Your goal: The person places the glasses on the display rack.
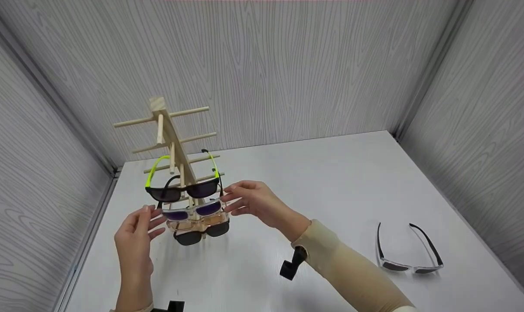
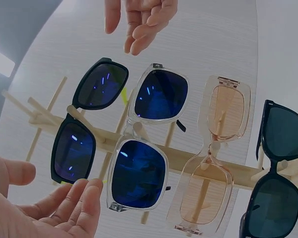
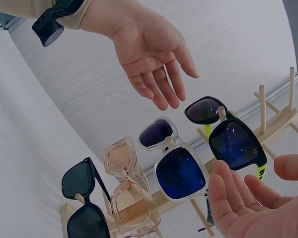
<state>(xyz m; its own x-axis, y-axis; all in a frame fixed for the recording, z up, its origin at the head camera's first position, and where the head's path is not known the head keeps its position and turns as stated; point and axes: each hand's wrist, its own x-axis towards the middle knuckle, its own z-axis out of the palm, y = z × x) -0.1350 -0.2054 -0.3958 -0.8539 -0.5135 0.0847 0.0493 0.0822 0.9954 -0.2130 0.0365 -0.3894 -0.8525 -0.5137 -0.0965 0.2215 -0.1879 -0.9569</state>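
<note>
A wooden stand (image 1: 157, 104) holds several pairs of glasses. The highest is black with neon-green temples (image 1: 203, 189); below hang a clear-framed pair with blue lenses (image 1: 175, 215), a pale peach pair (image 2: 227, 111) and a dark pair (image 1: 189, 238). At the stand's left side is my left hand (image 1: 134, 238), fingers loosely spread by the glasses' edges. My right hand (image 1: 259, 201) is opposite, its fingertips beside the right edges of the black-and-green and clear pairs. Neither hand grips anything; whether fingertips touch a frame, I cannot tell.
Another clear-framed pair with dark lenses and black temples (image 1: 396, 266) lies on the white table (image 1: 322, 182) at the right. Bare wooden pegs (image 1: 190, 111) stick out from the upper stand. Grey wood-grain panels (image 1: 288, 65) stand behind and at both sides.
</note>
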